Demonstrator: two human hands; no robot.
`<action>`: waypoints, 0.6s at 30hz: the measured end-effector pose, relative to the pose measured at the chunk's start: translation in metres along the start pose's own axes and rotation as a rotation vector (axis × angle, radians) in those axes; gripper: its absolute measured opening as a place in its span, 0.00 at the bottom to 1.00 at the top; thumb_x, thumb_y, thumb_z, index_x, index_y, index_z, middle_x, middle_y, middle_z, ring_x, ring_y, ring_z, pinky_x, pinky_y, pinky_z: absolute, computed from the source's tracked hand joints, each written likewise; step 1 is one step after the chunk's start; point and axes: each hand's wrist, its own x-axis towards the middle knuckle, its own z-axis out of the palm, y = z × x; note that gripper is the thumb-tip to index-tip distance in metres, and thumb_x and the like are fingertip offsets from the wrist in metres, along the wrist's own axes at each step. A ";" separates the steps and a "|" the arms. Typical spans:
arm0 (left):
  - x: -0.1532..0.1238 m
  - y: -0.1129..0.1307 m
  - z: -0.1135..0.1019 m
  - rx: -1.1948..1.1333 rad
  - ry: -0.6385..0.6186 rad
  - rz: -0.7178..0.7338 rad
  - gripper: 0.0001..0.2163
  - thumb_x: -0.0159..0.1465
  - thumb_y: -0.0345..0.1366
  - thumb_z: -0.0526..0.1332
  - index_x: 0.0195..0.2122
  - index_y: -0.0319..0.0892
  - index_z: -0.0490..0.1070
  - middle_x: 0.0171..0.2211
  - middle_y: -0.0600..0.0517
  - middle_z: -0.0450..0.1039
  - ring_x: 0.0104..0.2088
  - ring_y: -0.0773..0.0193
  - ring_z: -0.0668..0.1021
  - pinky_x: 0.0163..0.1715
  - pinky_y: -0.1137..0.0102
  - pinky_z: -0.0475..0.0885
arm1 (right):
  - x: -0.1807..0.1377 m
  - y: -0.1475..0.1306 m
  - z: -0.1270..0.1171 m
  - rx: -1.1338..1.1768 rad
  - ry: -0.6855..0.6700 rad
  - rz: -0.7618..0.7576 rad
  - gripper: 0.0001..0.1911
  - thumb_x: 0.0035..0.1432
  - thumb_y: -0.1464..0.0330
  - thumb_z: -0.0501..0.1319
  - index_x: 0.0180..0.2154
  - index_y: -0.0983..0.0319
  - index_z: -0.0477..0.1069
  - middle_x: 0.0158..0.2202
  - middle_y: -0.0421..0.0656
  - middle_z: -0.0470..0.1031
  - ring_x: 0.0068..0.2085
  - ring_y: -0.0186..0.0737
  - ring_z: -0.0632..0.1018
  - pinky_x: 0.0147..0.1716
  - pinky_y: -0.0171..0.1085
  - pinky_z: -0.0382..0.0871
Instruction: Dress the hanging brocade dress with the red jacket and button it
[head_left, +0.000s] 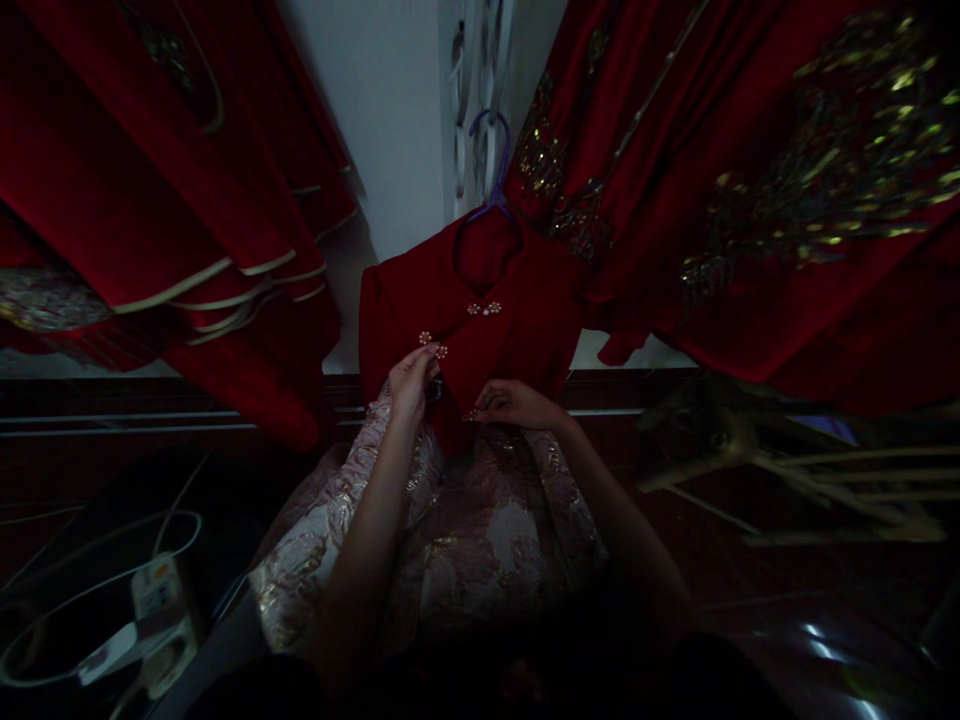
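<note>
A dark red velvet jacket [525,330] hangs on a purple hanger [491,165] against the white wall, above a pale pink and gold brocade skirt [465,540]. My left hand [412,380] is closed, pinching the jacket's front edge just below a jewelled clasp [433,345]. My right hand [514,402] is closed on the other front edge a little lower, with a small clasp piece at its fingertips. Another jewelled clasp [484,309] sits fastened higher up near the collar.
More red garments hang at the left [150,200] and, with gold embroidery, at the right [787,180]. A white power strip with cables [154,610] lies on the dark floor at lower left. A pale wooden rack [810,480] stands at the right.
</note>
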 end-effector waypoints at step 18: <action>0.022 0.070 0.067 1.055 -0.455 0.858 0.14 0.61 0.44 0.61 0.43 0.43 0.75 0.47 0.46 0.68 0.51 0.54 0.67 0.53 0.58 0.63 | -0.018 -0.010 -0.023 -0.032 -0.110 0.053 0.16 0.47 0.60 0.68 0.35 0.62 0.70 0.35 0.42 0.79 0.37 0.36 0.79 0.39 0.38 0.72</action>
